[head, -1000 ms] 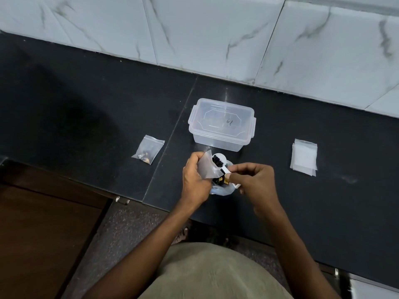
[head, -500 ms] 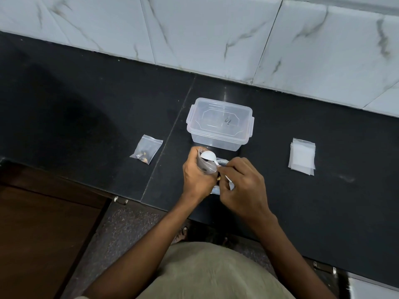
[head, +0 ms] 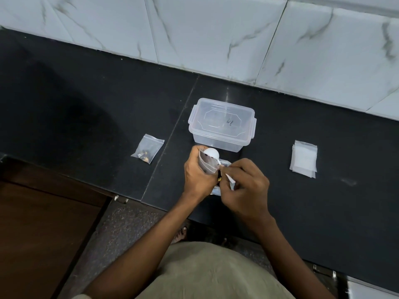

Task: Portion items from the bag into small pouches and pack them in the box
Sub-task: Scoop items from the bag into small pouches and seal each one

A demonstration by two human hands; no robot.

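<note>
One illegible scrawl on box lid (head: 222, 120)

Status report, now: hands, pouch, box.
Left hand grips pouch. Right hand tips spoon into it. Box lidded, nothing in the way.

The bag (head: 224, 186) is mostly buried under both hands, only slivers showing. Spoon (head: 212, 154) handle vanishes behind the right hand (head: 246, 188). Stuff inside the filled pouch (head: 148, 151) is too tiny to identify, and the box (head: 222, 124) lid scribble is unreadable.
</note>
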